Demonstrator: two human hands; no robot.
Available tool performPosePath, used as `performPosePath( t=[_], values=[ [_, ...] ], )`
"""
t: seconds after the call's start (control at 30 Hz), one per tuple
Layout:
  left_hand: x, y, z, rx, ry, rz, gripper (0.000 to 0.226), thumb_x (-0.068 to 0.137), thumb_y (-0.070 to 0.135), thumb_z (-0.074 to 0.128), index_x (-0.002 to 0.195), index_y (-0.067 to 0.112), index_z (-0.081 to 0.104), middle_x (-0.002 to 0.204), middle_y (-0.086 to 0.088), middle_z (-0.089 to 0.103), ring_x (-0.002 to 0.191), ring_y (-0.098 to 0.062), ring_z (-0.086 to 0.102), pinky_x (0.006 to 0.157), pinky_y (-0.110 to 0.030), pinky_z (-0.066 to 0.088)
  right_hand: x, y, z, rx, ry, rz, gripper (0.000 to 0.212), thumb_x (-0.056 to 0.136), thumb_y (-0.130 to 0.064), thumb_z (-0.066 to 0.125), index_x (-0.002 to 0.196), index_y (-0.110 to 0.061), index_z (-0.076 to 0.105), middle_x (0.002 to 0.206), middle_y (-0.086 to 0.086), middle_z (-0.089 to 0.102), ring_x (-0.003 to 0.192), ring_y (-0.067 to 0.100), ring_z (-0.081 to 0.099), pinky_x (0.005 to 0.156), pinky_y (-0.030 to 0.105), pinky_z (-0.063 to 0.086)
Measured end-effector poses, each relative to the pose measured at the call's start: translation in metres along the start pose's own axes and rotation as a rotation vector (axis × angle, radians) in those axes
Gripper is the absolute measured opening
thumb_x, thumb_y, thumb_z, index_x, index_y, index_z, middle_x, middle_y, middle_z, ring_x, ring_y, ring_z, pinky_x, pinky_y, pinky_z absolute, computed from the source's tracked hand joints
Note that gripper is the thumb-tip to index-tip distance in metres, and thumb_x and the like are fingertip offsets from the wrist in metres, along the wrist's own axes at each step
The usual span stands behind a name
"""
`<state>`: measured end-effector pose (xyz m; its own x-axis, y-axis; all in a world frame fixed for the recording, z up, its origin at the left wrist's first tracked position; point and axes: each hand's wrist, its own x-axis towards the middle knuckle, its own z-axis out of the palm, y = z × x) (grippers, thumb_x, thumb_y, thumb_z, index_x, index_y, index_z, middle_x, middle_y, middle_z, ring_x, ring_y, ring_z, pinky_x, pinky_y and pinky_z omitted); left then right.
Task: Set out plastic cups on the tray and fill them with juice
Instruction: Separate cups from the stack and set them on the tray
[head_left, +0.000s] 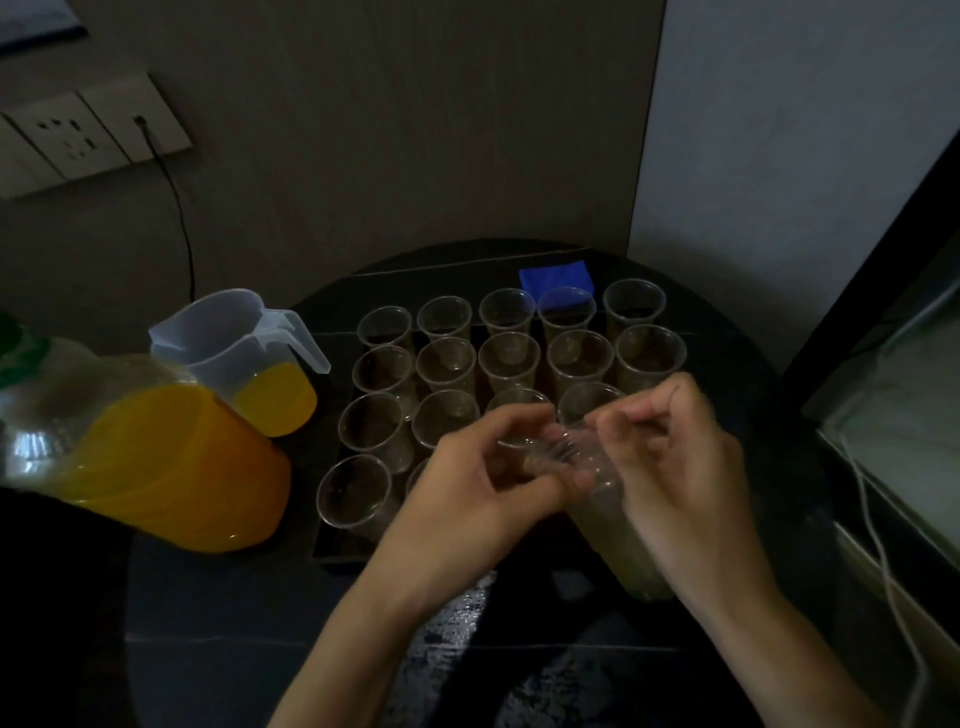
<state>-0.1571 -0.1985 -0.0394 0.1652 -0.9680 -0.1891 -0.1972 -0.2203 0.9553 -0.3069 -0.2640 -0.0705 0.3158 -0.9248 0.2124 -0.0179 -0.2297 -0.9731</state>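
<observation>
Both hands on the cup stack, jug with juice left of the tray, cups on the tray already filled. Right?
No: the head view shows the cups on the tray empty. The rest holds: left hand and right hand grip the cup stack, jug with juice left of the tray.

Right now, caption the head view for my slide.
Left hand and right hand grip a stack of clear cups over a tray of empty cups; juice jug and bottle sit at left.

L hand (467, 491), R hand (678, 467) bare; dk speckled legwear (457, 639).
</observation>
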Motion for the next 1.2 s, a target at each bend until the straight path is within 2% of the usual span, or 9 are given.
performPosePath(
  t=[0.07,0.13,0.27,0.47,0.67,0.87,1.0,1.1,1.2],
  values=[
    [0.001,-0.001,0.002,-0.015,0.031,-0.014,0.052,0.079,0.024,0.084,0.127,0.021,0.065,0.111,0.002,0.073,0.097,-0.017,0.073,0.084,-0.027,0.059,-0.002,0.002,-0.004,0.037,-0.063,0.062,0.053,0.085,-0.065,0.055,0.102,-0.015,0.056,0.095,-0.016,0.074,0.081,0.003,0.074,0.064,0.017,0.056],
    [0.003,-0.001,0.002,-0.068,0.057,-0.025,0.047,0.080,0.019,0.083,0.125,0.020,0.067,0.112,0.002,0.073,0.099,-0.016,0.073,0.083,-0.025,0.060,-0.004,0.003,-0.008,0.076,-0.137,0.126,0.040,0.093,-0.054,0.051,0.107,-0.016,0.057,0.099,-0.016,0.073,0.089,0.004,0.073,0.073,0.020,0.057],
    [0.001,0.002,0.003,-0.173,0.015,-0.047,0.044,0.080,0.008,0.077,0.123,0.017,0.067,0.111,-0.002,0.072,0.098,-0.018,0.074,0.073,-0.019,0.057,-0.012,0.002,-0.015,0.116,-0.216,0.147,0.028,0.093,-0.040,0.052,0.112,-0.020,0.055,0.110,-0.020,0.071,0.101,0.005,0.071,0.086,0.023,0.057],
    [0.004,-0.003,0.006,-0.280,0.016,-0.077,0.054,0.074,0.019,0.076,0.126,0.009,0.064,0.111,-0.012,0.072,0.095,-0.026,0.075,0.073,-0.026,0.059,-0.015,0.005,-0.018,0.100,-0.171,0.144,0.034,0.087,-0.043,0.058,0.110,-0.018,0.055,0.107,-0.018,0.073,0.095,0.008,0.074,0.078,0.025,0.060],
    [0.008,-0.003,0.010,-0.124,0.095,-0.076,0.049,0.079,0.015,0.078,0.126,0.021,0.062,0.092,-0.002,0.074,0.089,-0.012,0.073,0.066,-0.019,0.054,-0.015,0.008,-0.019,0.104,-0.173,0.170,0.039,0.085,-0.043,0.061,0.109,-0.012,0.055,0.105,-0.007,0.075,0.091,0.016,0.076,0.079,0.040,0.063],
    [0.007,0.002,0.012,-0.133,0.247,-0.056,0.040,0.079,0.027,0.076,0.117,0.026,0.066,0.097,0.002,0.075,0.082,-0.005,0.071,0.063,-0.015,0.051,-0.013,0.010,-0.024,0.069,-0.198,0.144,0.032,0.085,-0.040,0.063,0.105,-0.016,0.058,0.098,-0.008,0.075,0.083,0.010,0.074,0.065,0.023,0.057],
    [0.001,0.012,-0.012,-0.152,0.450,0.082,0.052,0.074,0.043,0.081,0.121,0.033,0.062,0.108,0.014,0.073,0.098,-0.006,0.071,0.081,-0.029,0.051,-0.008,0.012,-0.037,0.097,-0.130,0.167,0.034,0.084,-0.040,0.062,0.106,-0.014,0.058,0.099,-0.008,0.075,0.082,0.011,0.075,0.065,0.023,0.058],
    [-0.008,0.015,-0.025,-0.007,0.494,0.241,0.059,0.067,0.045,0.077,0.123,0.034,0.059,0.115,0.011,0.070,0.107,-0.007,0.068,0.084,-0.030,0.053,0.002,0.014,-0.050,0.112,0.001,0.185,0.039,0.080,-0.046,0.061,0.105,-0.017,0.057,0.099,-0.011,0.075,0.083,0.010,0.075,0.063,0.024,0.059],
    [-0.013,0.002,-0.013,0.274,0.439,0.281,0.067,0.065,0.056,0.074,0.126,0.036,0.054,0.119,0.015,0.066,0.112,-0.003,0.063,0.089,-0.029,0.052,0.006,0.014,-0.052,0.098,0.075,0.146,0.035,0.080,-0.047,0.060,0.102,-0.021,0.057,0.104,-0.015,0.073,0.089,0.006,0.074,0.066,0.021,0.059]
  ],
)
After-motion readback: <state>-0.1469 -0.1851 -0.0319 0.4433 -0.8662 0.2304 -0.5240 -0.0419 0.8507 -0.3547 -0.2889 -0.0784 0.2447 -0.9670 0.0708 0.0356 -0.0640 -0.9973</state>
